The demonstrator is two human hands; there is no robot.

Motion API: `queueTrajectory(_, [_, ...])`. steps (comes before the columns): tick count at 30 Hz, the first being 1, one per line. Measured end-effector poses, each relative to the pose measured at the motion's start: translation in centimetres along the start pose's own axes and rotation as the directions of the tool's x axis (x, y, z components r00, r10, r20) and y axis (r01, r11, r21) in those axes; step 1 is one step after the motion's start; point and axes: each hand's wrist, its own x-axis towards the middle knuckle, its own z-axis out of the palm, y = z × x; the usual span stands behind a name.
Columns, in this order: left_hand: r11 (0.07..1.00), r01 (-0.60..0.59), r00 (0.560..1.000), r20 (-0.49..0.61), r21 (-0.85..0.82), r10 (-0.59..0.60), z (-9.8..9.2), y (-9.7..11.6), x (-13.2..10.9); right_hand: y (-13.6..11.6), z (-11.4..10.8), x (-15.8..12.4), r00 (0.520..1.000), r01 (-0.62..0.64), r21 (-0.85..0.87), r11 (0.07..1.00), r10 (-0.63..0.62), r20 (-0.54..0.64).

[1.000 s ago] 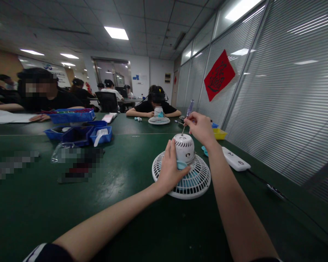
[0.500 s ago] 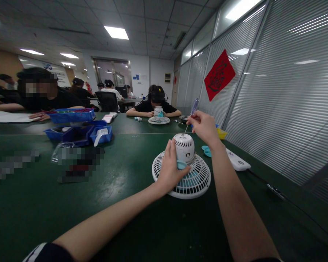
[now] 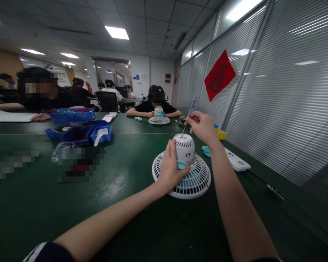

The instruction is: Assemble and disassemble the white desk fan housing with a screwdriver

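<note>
A small white fan (image 3: pixel 186 149) lies grille down on the green table, its rounded motor housing pointing up. Against the left side of the housing rests my left hand (image 3: pixel 170 165), fingers wrapped along it and thumb over a light-blue part (image 3: pixel 182 165) at its base. My right hand (image 3: pixel 203 125) pinches a screwdriver (image 3: pixel 193 106) with a clear purplish handle. The shaft slants down to the top of the housing; whether the tip sits in a screw is too small to tell. Light-blue blades show faintly through the grille.
Right of the fan are a light-blue piece (image 3: pixel 206 151), a white power strip (image 3: pixel 237 160) with a black cable, and a yellow bin (image 3: pixel 221 134). Blue bins (image 3: pixel 78 135) stand at the left. Across the table, a person (image 3: pixel 155 103) leans over another fan (image 3: pixel 159 120).
My right hand and the screwdriver handle have shifted slightly to the left, changing the shaft's tilt a little. My left hand and the fan have stayed put.
</note>
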Motion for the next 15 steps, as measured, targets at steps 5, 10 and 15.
queueTrajectory(5, [1.000, -0.003, 1.000, 0.002, -0.007, 0.003, -0.07, 0.00, 0.04, -0.08, 0.02, -0.05, 1.000, 0.008, 0.056, 0.998, -0.009, 0.018])
queueTrajectory(10, [1.000, 0.005, 1.000, -0.002, -0.025, -0.005, -0.11, 0.03, 0.03, -0.37, 0.01, -0.13, 0.999, 0.010, 0.051, 0.999, -0.012, 0.046])
queueTrajectory(15, [0.999, -0.007, 1.000, -0.004, -0.038, 0.007, -0.04, 0.00, 0.05, -0.36, 0.15, -0.10, 0.992, 0.027, 0.025, 0.999, -0.030, 0.119])
